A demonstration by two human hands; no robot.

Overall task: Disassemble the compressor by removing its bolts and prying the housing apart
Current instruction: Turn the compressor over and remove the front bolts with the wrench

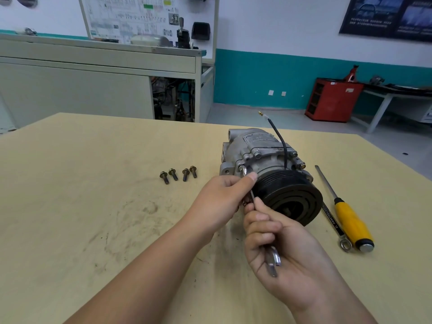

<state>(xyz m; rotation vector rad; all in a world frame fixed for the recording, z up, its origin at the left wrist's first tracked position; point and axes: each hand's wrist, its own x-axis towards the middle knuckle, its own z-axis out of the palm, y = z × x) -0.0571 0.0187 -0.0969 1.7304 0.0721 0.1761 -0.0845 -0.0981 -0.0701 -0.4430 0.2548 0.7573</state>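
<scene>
Head view: bolt removal is in hand. Compressor (261,155) lies on table (93,183), right of centre, pulley toward camera. Wrench (272,260) is gripped at its handle by right hand (275,244). Its head is pinched onto housing bolt (242,170) by left hand (224,199). Four loose bolts (178,175) lie left of compressor, screwdriver (350,223) just right. Next, housing bolt is probably to be turned out, with wrench kept seated. Workshop room: bench (93,66) and red cabinet (332,99) are seen behind.

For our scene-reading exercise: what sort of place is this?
Probably an automotive training workshop: a wiring-diagram teaching board at the back, a red tool cabinet, and a compressor on the workbench.
</scene>
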